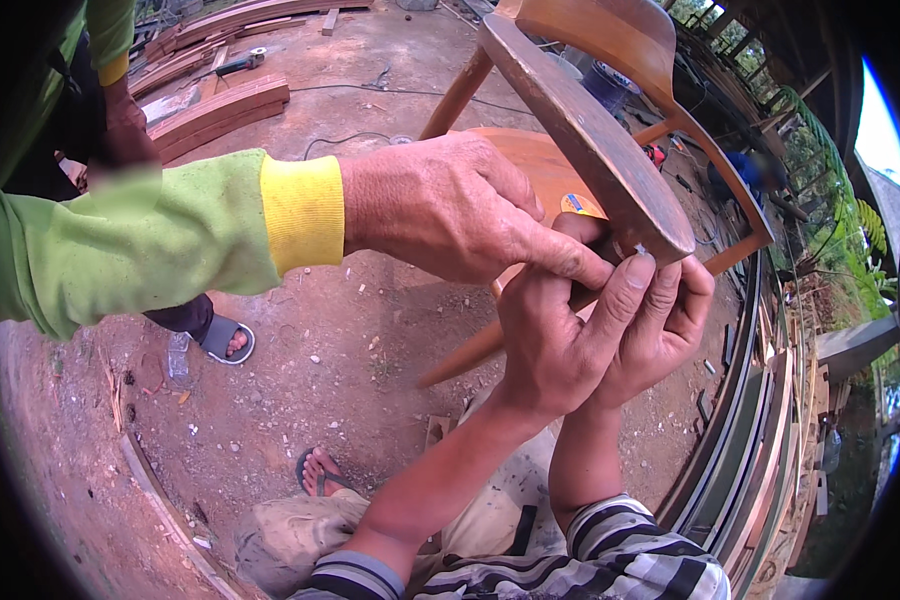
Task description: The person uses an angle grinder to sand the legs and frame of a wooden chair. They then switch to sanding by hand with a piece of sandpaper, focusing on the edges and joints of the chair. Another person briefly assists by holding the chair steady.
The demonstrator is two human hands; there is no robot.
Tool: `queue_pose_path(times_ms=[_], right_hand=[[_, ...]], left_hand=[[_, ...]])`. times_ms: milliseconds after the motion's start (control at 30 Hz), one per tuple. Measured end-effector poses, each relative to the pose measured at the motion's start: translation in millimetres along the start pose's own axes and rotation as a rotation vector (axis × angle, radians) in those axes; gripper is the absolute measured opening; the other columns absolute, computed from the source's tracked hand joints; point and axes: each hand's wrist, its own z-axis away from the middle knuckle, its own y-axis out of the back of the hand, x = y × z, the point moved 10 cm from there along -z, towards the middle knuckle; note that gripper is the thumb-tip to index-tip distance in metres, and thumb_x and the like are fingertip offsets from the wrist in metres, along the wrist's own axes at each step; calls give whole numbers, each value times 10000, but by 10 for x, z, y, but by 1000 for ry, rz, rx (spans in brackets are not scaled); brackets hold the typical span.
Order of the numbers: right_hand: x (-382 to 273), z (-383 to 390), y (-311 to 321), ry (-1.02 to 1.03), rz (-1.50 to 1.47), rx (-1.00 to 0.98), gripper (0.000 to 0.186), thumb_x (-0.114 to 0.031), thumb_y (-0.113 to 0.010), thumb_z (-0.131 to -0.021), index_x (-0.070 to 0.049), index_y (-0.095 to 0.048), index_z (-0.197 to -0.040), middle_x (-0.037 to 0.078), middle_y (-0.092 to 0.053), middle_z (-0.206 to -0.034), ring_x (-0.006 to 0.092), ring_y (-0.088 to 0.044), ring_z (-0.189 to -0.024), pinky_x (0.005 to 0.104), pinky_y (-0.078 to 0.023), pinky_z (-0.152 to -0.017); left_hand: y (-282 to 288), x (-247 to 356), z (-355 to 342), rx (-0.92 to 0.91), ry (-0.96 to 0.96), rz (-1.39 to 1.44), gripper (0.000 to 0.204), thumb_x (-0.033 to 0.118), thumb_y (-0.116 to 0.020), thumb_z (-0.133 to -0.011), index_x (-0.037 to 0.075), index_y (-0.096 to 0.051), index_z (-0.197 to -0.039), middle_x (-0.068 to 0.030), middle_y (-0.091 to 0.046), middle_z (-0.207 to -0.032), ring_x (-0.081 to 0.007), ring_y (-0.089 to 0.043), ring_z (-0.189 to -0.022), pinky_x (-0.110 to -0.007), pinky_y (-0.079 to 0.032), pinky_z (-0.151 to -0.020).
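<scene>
A wooden chair point(590, 130) with a dark brown armrest stands tilted in front of me. My left hand point(555, 335) is closed at the underside of the armrest's near end, its thumb raised against the tip. A tiny whitish piece point(641, 251) shows at that thumb tip. Pressed alongside is my right hand point(655, 335), fingers curled in at the same spot. What my fingers pinch is too small or hidden to name. From the left another person's hand point(460, 205), in a green sleeve with yellow cuff, points its index finger at my left hand.
Behind the other person's arm lie stacked reddish boards point(220, 115) and an angle grinder point(242, 62). Cables cross the dirt ground. Long wooden strips point(740, 470) are piled at the right. A yellow round thing point(578, 205) is by the seat. A sandalled foot point(228, 340) stands left.
</scene>
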Motion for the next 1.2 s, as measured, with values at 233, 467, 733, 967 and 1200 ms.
queue_pose_path(times_ms=[233,467,733,967,1200], right_hand=[[70,28,18,8,9,1,156,-110,-582,-1070,13,-566,-1165,158,-701,-1107,210,-726,-1010,311,-621,-853],[48,57,-22,-23,-5,20,130,-86,-586,-1068,32,-577,-1120,129,-694,-1072,153,-685,-1022,292,-573,-884],[100,91,14,-40,15,53,129,-83,-605,-1061,28,-597,-1125,115,-694,-1072,133,-679,-1005,272,-560,-858],[85,63,-38,-25,92,-11,200,-174,-532,-1091,-39,-540,-1239,189,-693,-1159,232,-705,-970,346,-614,-820],[78,46,54,-31,132,-19,214,-188,-503,-1107,-27,-527,-1246,172,-698,-1181,195,-688,-1005,323,-588,-861]], left_hand=[[127,44,103,105,-137,84,244,103,-636,-973,-81,-583,-1123,-186,-627,-1166,-206,-618,-1046,-330,-515,-883],[4,156,140,-9,-258,-79,433,91,-775,-895,-91,-524,-1197,-222,-533,-1330,-259,-589,-1220,-363,-496,-1022],[332,300,-228,-106,-565,-406,375,120,-698,-914,29,-579,-1257,-147,-610,-1252,-206,-625,-1020,-318,-520,-849],[136,510,-223,-673,-1293,-797,383,152,-623,-927,151,-630,-1310,-76,-685,-1176,-154,-656,-825,-278,-537,-686],[55,455,-118,-873,-1303,-934,352,156,-592,-932,151,-645,-1280,-84,-704,-1224,-172,-689,-846,-269,-545,-659]])
